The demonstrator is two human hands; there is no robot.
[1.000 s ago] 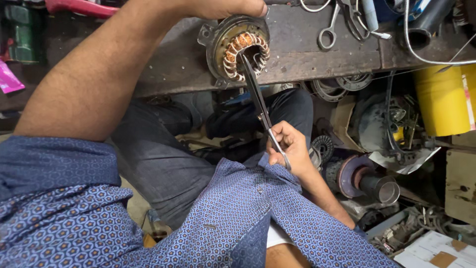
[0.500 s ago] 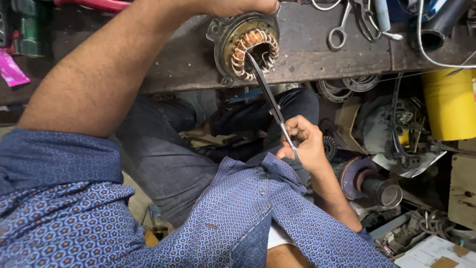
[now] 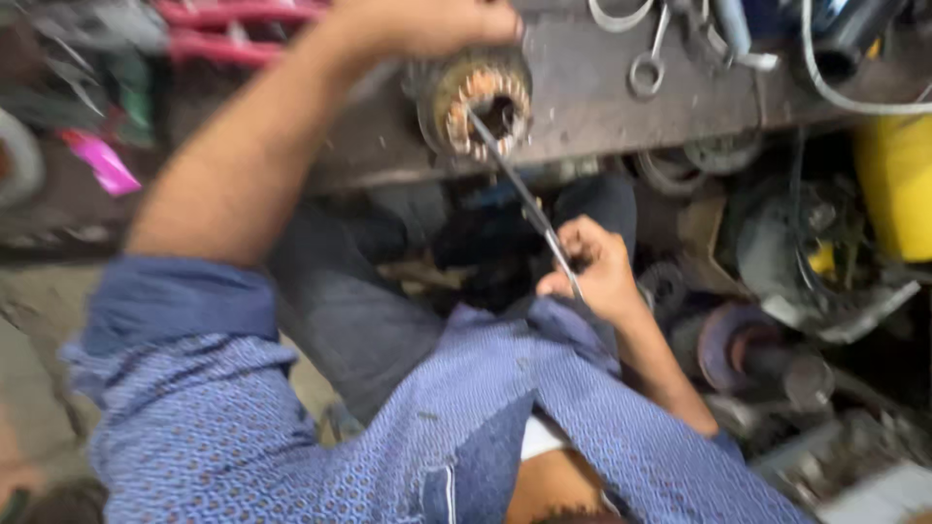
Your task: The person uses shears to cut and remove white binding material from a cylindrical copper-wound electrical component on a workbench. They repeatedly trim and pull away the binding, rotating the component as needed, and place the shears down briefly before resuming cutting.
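Observation:
A round motor stator (image 3: pixel 479 100) with copper windings lies on the edge of a worn metal workbench (image 3: pixel 602 107). My left hand (image 3: pixel 427 21) rests on top of the stator and grips it. My right hand (image 3: pixel 590 270) is closed around the near end of a long thin metal tool (image 3: pixel 519 189), whose tip reaches into the stator's opening. The picture is blurred by motion. My blue patterned shirt fills the lower part of the view.
Scissors (image 3: pixel 649 58) and cables lie on the bench at the back right. A yellow container (image 3: pixel 895 184) stands at the right. Motor parts and a rotor (image 3: pixel 752 354) lie heaped on the floor at the lower right. Red-handled tools (image 3: pixel 233 14) sit at the upper left.
The view has shifted and become blurred. The stator and both hands sit a little farther right in the frame; both grips are unchanged.

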